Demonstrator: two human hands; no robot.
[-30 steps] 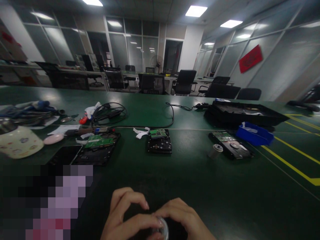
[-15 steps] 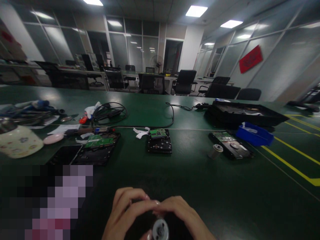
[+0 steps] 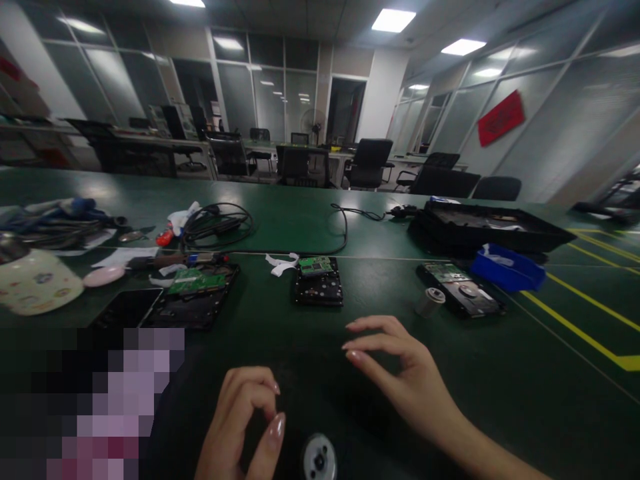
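A round silver metal part [image 3: 321, 459] with small holes in its face stands at the bottom middle, partly cut off by the frame edge. Just left of it is my left hand [image 3: 243, 420], fingers curled and thumb apart, with nothing in it. My right hand [image 3: 407, 373] hovers above and to the right of the part, its fingers stretched out and empty. The nearest thing ahead of it on the right is a small metal cylinder [image 3: 429, 305], beside an opened black device with a silver disc [image 3: 467, 295]. In the middle lies a black case [image 3: 320, 293] with a green circuit board [image 3: 316, 267].
At left are another black case with a green board [image 3: 197, 281], a phone [image 3: 129, 308], a patterned pot [image 3: 43, 283] and a screwdriver-like tool [image 3: 185, 260]. A coiled cable [image 3: 217, 227] lies behind. A blue bin [image 3: 507, 270] and black tray [image 3: 490, 230] stand at right.
My hands have parted from the round metal part, where they met at the fingertips. The right hand has moved up and right, the left slightly left; the part stays on the table.
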